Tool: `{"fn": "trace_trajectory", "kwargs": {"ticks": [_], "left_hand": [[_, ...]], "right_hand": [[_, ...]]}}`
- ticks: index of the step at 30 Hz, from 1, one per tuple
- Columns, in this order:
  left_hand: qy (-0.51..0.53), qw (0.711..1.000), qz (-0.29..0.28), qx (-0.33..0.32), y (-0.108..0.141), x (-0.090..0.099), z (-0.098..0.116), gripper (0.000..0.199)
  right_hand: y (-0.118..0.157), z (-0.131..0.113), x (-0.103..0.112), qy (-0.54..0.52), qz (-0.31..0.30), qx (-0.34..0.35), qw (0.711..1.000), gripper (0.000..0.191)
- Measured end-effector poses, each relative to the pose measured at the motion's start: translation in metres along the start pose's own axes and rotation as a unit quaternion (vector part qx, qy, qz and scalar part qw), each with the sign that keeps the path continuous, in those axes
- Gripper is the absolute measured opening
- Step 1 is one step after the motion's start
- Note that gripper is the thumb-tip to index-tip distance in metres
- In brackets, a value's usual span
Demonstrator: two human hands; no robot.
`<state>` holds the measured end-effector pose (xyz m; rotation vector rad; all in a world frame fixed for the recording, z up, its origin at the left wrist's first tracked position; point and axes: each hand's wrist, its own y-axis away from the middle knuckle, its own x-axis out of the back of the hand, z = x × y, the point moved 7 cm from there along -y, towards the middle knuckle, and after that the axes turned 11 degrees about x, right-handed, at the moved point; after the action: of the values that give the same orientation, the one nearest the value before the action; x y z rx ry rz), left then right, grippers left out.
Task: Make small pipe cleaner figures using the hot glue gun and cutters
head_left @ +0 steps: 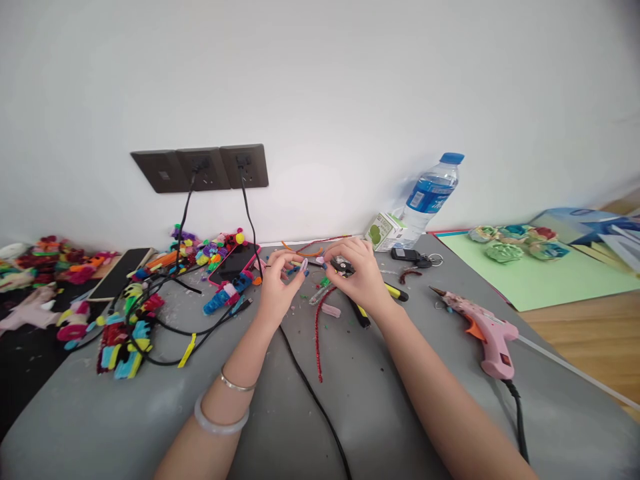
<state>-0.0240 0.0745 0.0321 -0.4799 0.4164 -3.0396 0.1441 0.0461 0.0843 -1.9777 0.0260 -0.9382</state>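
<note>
My left hand [280,280] is closed in a pinch on a small pale lilac piece [304,265], which looks like a bit of pipe cleaner. Facing it a short way to the right, my right hand [357,273] has its thumb and fingers drawn together; what they hold, if anything, is too small to make out. Below the hands a red tinsel pipe cleaner [318,340] lies on the grey table [280,413]. Beside it rests a short pale pink piece [331,311]. Pliers with black and yellow handles [361,313] are partly hidden under my right hand.
A pink glue gun [480,327] lies at the right with its cord trailing forward. Behind stand a water bottle [430,197] and a small carton [384,231], near a key fob [406,255]. Colourful pipe-cleaner figures [125,340], black cables [200,331] and a phone [235,262] crowd the left.
</note>
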Motion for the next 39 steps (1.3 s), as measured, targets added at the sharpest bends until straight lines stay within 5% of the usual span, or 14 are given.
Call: {"fn": "trace_trajectory", "kwargs": {"ticks": [25,39], "left_hand": [[0.012,0.999,-0.045,-0.009,0.003,-0.006,0.002,0.008],[0.043,0.999,0.012,0.009,-0.001,0.004,-0.003,0.009]], "right_hand": [[0.009,0.017,-0.016,-0.044,-0.042,-0.059,0.996,0.011],[0.006,0.014,-0.015,-0.031,-0.053,-0.051,0.997,0.012]]}}
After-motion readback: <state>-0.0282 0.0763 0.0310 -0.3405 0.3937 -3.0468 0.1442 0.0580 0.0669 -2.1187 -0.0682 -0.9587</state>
